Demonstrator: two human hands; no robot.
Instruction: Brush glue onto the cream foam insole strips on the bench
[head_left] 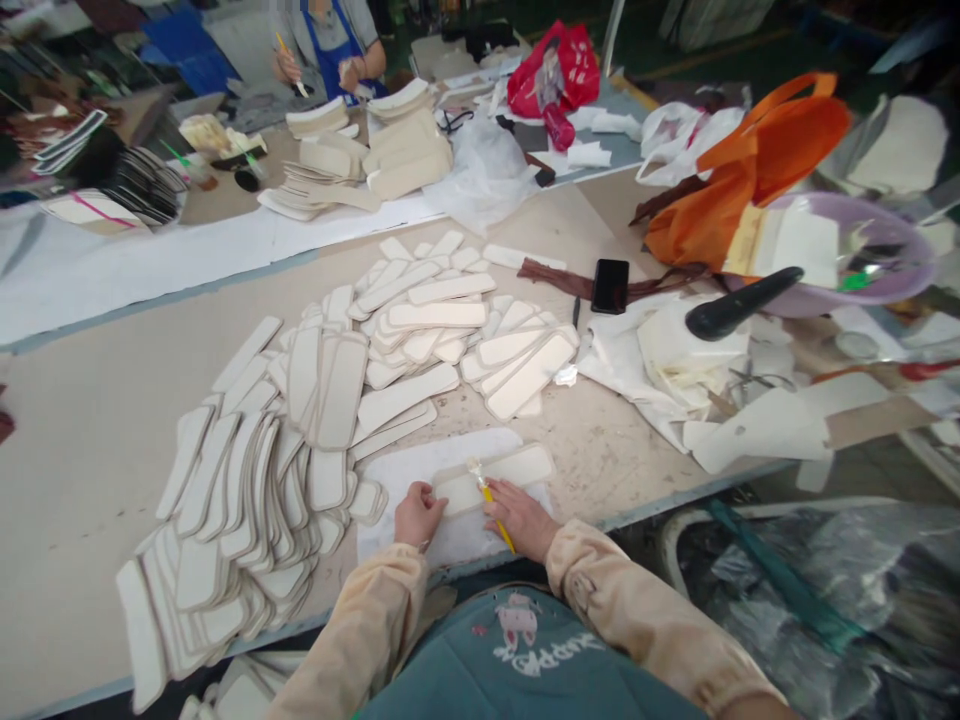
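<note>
A long cream panel with rounded ends (529,467) lies on a white sheet (480,443) close to the table's front edge. My left hand (418,516) is closed, its thumb and fingertips pinching at the panel's left end. In my right hand (525,520) is a paintbrush with a yellow handle (500,520). The brush's pale bristles rest over the middle of the panel, and the fingers wrap around the handle from the right.
Heaped cream panels (259,490) spread left and behind. A phone (610,286) lies near a white container (686,345) with a black handle above it. An orange bag (742,170) and a purple basin (892,285) stand right. Another person (330,60) works across the table.
</note>
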